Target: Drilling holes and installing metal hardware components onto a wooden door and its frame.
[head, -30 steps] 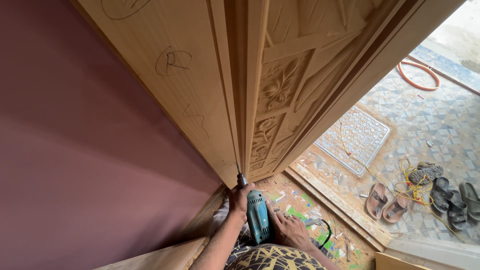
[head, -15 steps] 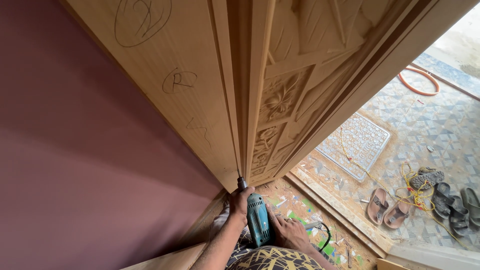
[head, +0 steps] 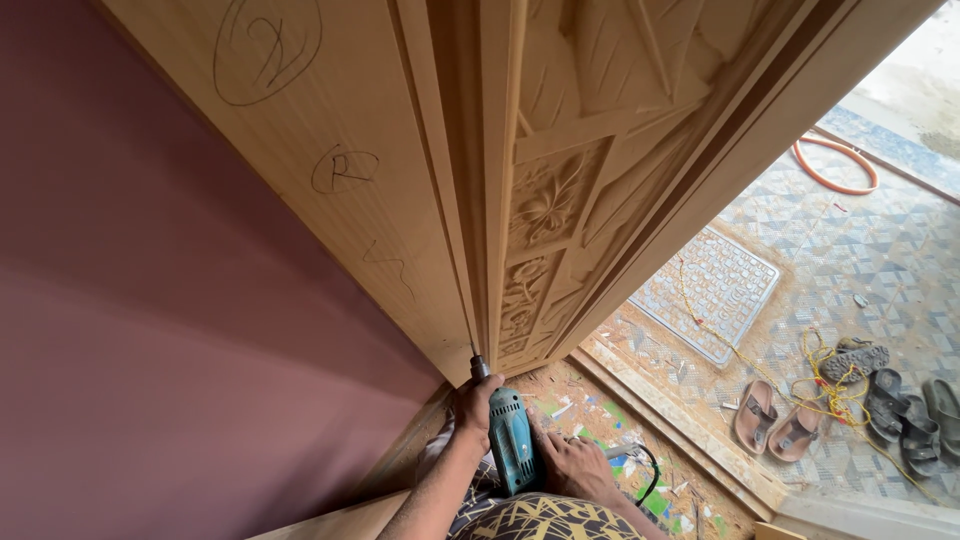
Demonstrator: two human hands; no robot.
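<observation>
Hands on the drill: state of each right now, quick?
Left hand: closed around the front of the teal drill, near the chuck.
Right hand: closed on the drill's rear grip.

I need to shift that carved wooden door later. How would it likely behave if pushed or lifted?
The carved door is tall with thick solid-looking panels, so probably heavy and stiff, not flexing. Standing on its narrow bottom edge, it may tip sideways if pushed. Sawdust on the floor might let its foot slide.

Bright daylight from right doorway; left wall dimmer; sharp, wide-angle edge distortion.
</observation>
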